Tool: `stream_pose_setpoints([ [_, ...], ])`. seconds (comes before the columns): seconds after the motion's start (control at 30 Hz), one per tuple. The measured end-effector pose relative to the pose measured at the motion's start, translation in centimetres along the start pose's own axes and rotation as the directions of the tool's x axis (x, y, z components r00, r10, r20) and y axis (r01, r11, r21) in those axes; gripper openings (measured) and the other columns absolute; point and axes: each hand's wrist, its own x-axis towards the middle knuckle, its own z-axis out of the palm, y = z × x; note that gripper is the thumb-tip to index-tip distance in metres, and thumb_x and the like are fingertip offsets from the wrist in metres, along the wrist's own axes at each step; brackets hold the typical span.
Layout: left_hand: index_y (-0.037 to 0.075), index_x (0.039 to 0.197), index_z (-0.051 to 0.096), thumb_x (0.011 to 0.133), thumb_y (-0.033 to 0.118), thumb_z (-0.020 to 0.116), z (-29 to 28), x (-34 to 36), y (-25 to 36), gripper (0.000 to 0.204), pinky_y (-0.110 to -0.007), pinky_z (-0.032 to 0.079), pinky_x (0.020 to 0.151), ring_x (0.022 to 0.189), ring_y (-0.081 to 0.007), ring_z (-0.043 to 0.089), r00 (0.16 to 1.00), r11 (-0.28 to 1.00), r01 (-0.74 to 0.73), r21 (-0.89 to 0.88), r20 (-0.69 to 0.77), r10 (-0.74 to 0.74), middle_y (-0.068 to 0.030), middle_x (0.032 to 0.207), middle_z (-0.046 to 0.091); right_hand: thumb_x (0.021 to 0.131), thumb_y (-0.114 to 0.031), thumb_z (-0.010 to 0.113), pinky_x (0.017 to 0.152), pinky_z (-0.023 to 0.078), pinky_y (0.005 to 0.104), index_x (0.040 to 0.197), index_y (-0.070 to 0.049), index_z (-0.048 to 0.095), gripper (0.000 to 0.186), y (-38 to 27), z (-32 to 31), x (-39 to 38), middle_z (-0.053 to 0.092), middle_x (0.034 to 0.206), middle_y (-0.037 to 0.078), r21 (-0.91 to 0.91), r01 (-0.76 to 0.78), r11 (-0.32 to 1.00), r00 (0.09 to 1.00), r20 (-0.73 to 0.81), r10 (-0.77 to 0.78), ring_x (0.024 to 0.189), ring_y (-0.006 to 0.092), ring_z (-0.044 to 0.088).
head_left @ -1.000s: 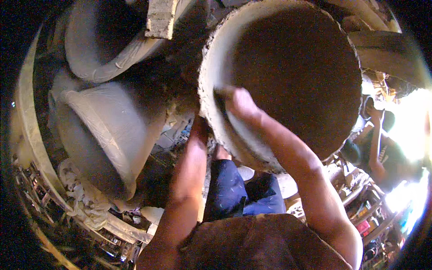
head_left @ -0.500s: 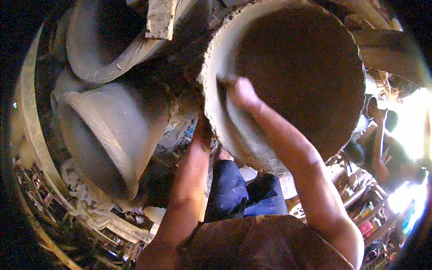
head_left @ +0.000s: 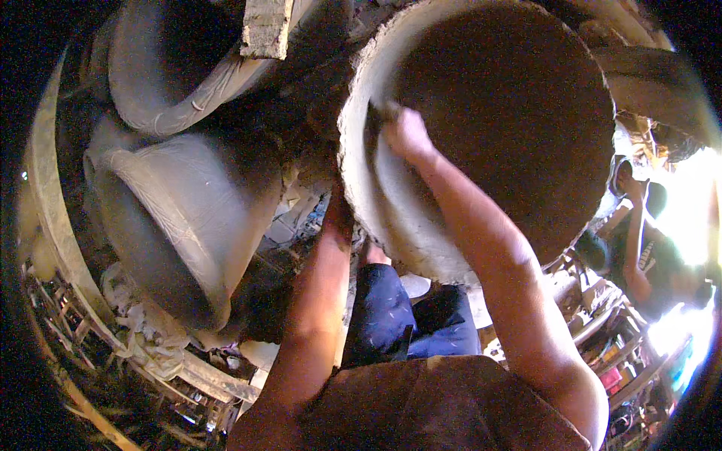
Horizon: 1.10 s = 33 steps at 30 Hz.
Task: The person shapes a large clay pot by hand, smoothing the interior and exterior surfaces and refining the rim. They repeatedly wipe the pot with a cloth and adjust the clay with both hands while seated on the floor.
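Note:
A large round clay pot (head_left: 410, 218) with a rough, ragged rim takes up the upper middle, its mouth facing me and its inside in deep shadow. My right hand (head_left: 407, 134) is inside it, closed, close to the left inner wall. Something small and dark juts from its fingers toward that wall, too blurred to name. My left hand (head_left: 338, 197) reaches up along the outside of the pot's left wall; its fingers are lost in shadow behind the rim.
At left, a big vessel (head_left: 180, 199) wrapped in clear plastic lies tilted, with another plastic-covered vessel (head_left: 169, 120) above it. A rough wooden board (head_left: 265, 28) juts in at the top. Another person (head_left: 650, 248) is at the far right beside bright light.
My right hand has moved a little upward along the pot's inner wall. My left arm stays at the pot's outer side. The view has shifted slightly.

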Motion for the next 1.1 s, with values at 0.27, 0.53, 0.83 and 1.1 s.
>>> stream_pose_setpoints([
  [0.27,0.007,0.137,0.044,0.095,0.039,0.045,-1.6,1.6,2.5,0.053,-0.038,0.023,0.113,0.135,-0.0223,0.031,0.997,0.999,0.015,-0.047,0.071,-0.011,-0.0119,0.144,0.04,0.075,-0.004,0.057,0.08,0.052,0.0459,0.113,-0.01,0.062,0.038,-0.5,-3.9,-9.4,0.065,0.1,0.019,0.171,0.36,0.917,0.909,0.159,-0.386,0.092,0.0387,0.063],
  [0.53,0.007,0.137,0.043,0.095,0.04,0.044,0.1,-0.3,0.1,0.054,-0.038,0.023,0.113,0.136,-0.0224,0.031,0.999,0.999,-0.048,-0.008,-0.003,0.047,-0.0118,0.144,0.039,0.071,-0.002,0.053,0.084,0.053,0.0448,0.114,-0.009,0.063,0.045,-0.6,0.1,-1.3,0.066,0.101,0.022,0.159,0.127,0.979,0.987,-0.122,-0.108,0.092,0.0395,0.064],
  [0.83,0.007,0.138,0.043,0.095,0.04,0.044,-1.9,1.3,1.8,0.054,-0.038,0.023,0.113,0.136,-0.0226,0.03,0.998,0.998,-0.021,-0.061,0.053,0.024,-0.0118,0.144,0.039,0.072,-0.003,0.062,0.087,0.05,0.0431,0.115,-0.007,0.062,0.043,-1.1,-4.3,-8.9,0.065,0.104,0.02,0.177,0.461,0.87,0.861,0.15,-0.487,0.099,0.0378,0.062],
  [1.1,0.007,0.138,0.042,0.095,0.041,0.043,-0.9,0.0,0.1,0.055,-0.039,0.022,0.113,0.136,-0.0227,0.03,0.996,0.995,-0.092,-0.04,0.011,0.093,-0.0117,0.145,0.039,0.069,-0.002,0.052,0.076,0.055,0.046,0.106,-0.01,0.066,0.04,-0.7,0.4,-3.8,0.066,0.092,0.022,-0.001,0.212,0.977,0.976,-0.056,-0.211,0.082,0.039,0.065],
])
